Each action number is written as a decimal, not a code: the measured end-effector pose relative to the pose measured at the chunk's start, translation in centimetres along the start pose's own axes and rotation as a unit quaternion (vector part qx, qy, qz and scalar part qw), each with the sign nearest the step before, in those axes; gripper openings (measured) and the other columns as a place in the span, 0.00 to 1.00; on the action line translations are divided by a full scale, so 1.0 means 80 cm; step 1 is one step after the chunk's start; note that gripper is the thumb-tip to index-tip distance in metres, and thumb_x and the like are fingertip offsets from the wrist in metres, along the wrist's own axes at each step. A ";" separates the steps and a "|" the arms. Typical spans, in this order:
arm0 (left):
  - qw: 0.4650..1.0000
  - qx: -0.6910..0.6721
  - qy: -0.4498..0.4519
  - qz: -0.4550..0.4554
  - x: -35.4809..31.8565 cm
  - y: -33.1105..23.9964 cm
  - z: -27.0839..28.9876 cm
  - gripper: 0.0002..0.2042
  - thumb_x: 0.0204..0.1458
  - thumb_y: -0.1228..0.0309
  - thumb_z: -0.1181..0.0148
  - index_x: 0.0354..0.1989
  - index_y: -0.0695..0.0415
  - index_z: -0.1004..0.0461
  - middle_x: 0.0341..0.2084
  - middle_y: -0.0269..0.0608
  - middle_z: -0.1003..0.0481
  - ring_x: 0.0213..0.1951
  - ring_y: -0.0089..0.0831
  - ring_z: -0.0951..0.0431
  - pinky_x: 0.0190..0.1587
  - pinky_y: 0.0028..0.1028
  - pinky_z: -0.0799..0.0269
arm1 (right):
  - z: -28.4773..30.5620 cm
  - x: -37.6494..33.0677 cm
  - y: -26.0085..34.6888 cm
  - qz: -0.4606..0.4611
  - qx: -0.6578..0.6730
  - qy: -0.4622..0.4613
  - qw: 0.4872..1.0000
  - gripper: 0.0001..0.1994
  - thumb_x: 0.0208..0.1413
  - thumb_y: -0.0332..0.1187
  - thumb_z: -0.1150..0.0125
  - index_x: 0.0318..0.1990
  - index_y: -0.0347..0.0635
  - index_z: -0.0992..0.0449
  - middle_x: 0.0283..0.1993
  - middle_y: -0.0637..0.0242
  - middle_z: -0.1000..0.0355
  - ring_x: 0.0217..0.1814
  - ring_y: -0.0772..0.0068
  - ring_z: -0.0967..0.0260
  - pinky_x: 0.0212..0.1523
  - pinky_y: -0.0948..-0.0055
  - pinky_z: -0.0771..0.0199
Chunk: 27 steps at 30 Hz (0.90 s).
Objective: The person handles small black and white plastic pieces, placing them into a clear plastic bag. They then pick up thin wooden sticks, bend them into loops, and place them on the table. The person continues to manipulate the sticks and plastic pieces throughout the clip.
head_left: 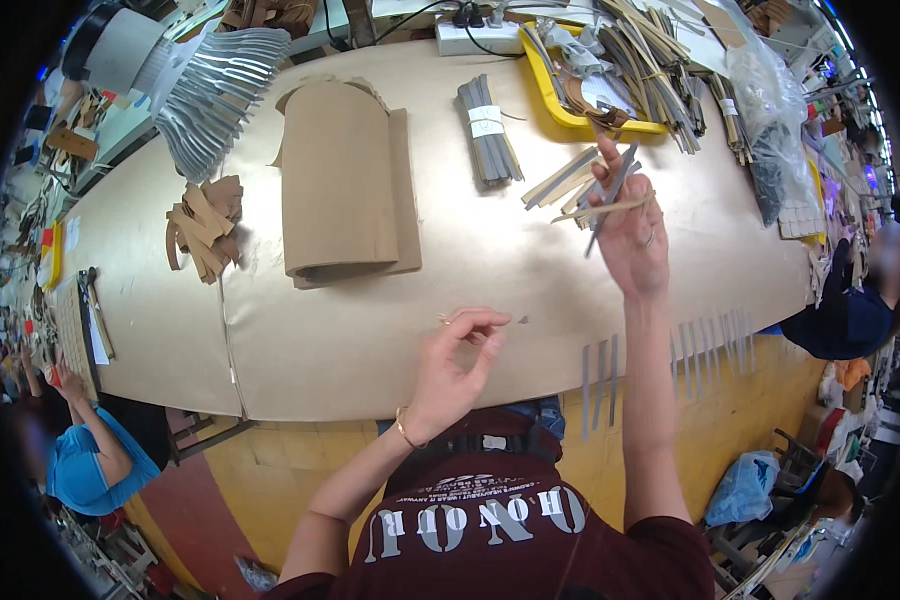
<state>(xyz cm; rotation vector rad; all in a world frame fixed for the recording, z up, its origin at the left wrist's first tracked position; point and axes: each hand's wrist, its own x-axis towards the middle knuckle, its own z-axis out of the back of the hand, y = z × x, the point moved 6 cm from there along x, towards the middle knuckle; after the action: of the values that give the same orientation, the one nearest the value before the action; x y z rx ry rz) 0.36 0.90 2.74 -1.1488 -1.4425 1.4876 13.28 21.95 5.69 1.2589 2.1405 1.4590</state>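
My right hand [634, 240] is raised over the right side of the table, its fingers curled around thin strips. A beige strip [610, 208] crosses the fingers, and a grey strip [599, 232] points down beside it. Just beyond that hand lies a loose pile of grey and beige strips [560, 180]. Low over the near middle of the table is my left hand [455, 365], fingers loosely bent, thumb apart from the forefinger, nothing visible between them. A tiny dark scrap [523, 320] lies near its fingertips. Several grey strips [599, 380] line the near right table edge.
A rolled brown sheet [338, 185] lies left of centre, with brown strips [206, 225] beside it. A banded grey bundle [488, 135] sits near a yellow tray [560, 112]. A ribbed silver lamp [205, 100] overhangs the far left. Other people sit at both sides.
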 end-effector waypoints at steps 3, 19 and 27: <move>0.993 -0.089 0.045 0.058 0.022 0.005 -0.023 0.13 0.58 0.74 0.42 0.51 0.59 0.27 0.48 0.41 0.26 0.46 0.27 0.25 0.47 0.29 0.29 | -0.008 -0.008 -0.010 0.036 -0.156 0.021 0.987 0.10 0.66 0.42 0.47 0.46 0.48 0.30 0.74 0.61 0.49 0.69 0.70 0.46 0.63 0.72 0.41; 0.942 0.271 0.136 -0.141 0.054 -0.011 -0.046 0.10 0.53 0.72 0.39 0.43 0.58 0.24 0.43 0.45 0.25 0.47 0.43 0.24 0.50 0.36 0.30 | 0.164 0.036 -0.022 0.047 -0.608 -0.334 0.719 0.09 0.64 0.39 0.45 0.41 0.43 0.28 0.39 0.57 0.23 0.39 0.57 0.25 0.42 0.62 0.26; 0.954 0.231 0.128 -0.142 0.022 -0.007 -0.021 0.10 0.54 0.72 0.40 0.44 0.58 0.25 0.42 0.44 0.25 0.45 0.43 0.24 0.50 0.37 0.31 | 0.045 -0.012 -0.091 -0.054 -0.384 -0.317 0.866 0.08 0.67 0.36 0.54 0.45 0.42 0.33 0.56 0.59 0.28 0.63 0.60 0.36 0.73 0.49 0.67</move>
<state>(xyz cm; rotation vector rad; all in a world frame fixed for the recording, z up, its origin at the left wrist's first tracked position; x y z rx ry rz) 1.33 3.14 3.16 -0.7735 -0.9654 1.3200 12.41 22.63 -2.39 1.0567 1.0162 1.3625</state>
